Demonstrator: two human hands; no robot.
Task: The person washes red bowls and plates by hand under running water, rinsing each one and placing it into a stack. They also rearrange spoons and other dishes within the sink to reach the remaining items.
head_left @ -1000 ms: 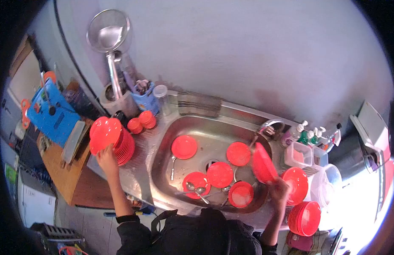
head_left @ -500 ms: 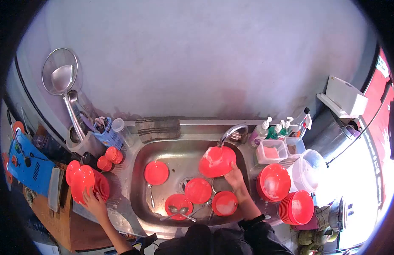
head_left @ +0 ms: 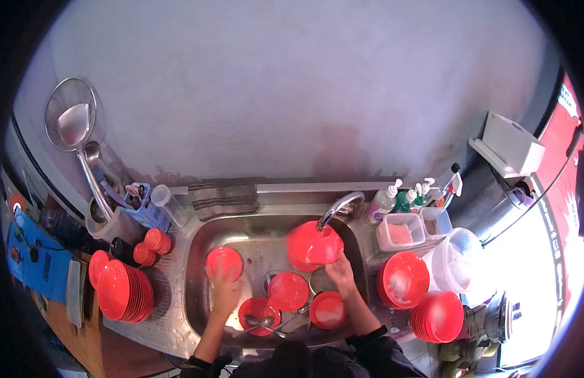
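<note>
Beneath the faucet (head_left: 337, 211), my right hand (head_left: 341, 275) grips the lower right rim of a red bowl (head_left: 312, 249), which is tilted. My left hand (head_left: 228, 291), smeared by motion, is over the left side of the sink, just in front of a small red dish (head_left: 224, 263); its fingers are too blurred to read. Lower in the sink (head_left: 200, 299) lie another red dish (head_left: 288, 292), a red dish with spoons (head_left: 259, 315) across it, and a red bowl with suds (head_left: 328, 310).
A tall stack of red plates (head_left: 120, 291) stands on the left counter beside small red cups (head_left: 154, 242). To the right are sudsy red bowls (head_left: 404, 280), a clear bucket (head_left: 456, 259), a sponge box (head_left: 400, 232) and soap bottles (head_left: 385, 201). A striped cloth (head_left: 223, 200) hangs behind the sink.
My left hand has left the plate stack on the left and moved right, over the sink. The bowl in my right hand has turned under the faucet, and its white suds no longer show.
</note>
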